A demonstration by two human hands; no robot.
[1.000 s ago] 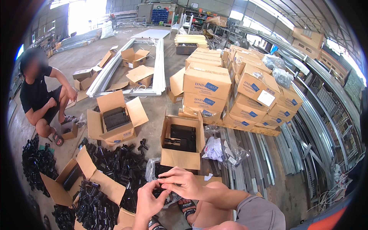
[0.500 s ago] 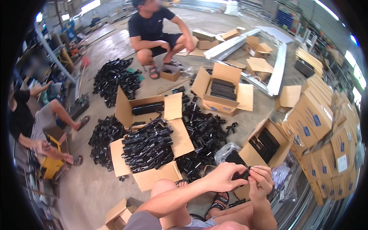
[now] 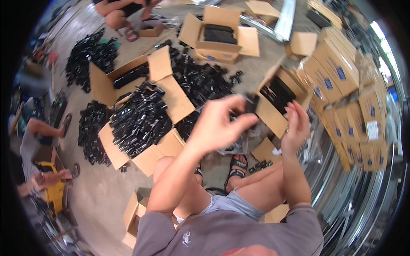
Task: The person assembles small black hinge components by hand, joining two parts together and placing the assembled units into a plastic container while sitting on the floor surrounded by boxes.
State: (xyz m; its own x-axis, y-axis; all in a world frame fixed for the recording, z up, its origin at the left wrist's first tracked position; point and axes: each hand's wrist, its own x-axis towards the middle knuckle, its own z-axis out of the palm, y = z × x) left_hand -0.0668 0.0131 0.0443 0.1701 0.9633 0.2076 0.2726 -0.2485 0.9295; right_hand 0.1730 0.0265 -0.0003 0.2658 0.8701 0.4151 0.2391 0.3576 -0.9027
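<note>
My left hand (image 3: pixel 220 123) is blurred, raised in front of me, with thumb and fingers curved round a small black part (image 3: pixel 251 103) whose shape is smeared. To its right, my right hand (image 3: pixel 297 127) is held up with loosely bent fingers and nothing visible in them. Its fingertips overlap the view of an open carton (image 3: pixel 272 112) holding black pieces; whether they touch it I cannot tell. Left of my hands, another open carton (image 3: pixel 180 102) is heaped with black plastic-looking parts (image 3: pixel 141 119). A loose pile of black parts (image 3: pixel 200 79) lies behind my left hand.
More black piles (image 3: pixel 92 57) lie at the left. An open carton (image 3: pixel 218 50) stands farther back. Stacked cartons (image 3: pixel 341 77) and long metal profiles (image 3: pixel 341 205) line the right. One person crouches at the back (image 3: pixel 115 19); another sits left near a yellow box (image 3: pixel 53 196).
My hands have come apart: the left has moved left with the black part, the right stays on the right with its fingers loosened. The view has tipped down toward my lap.
</note>
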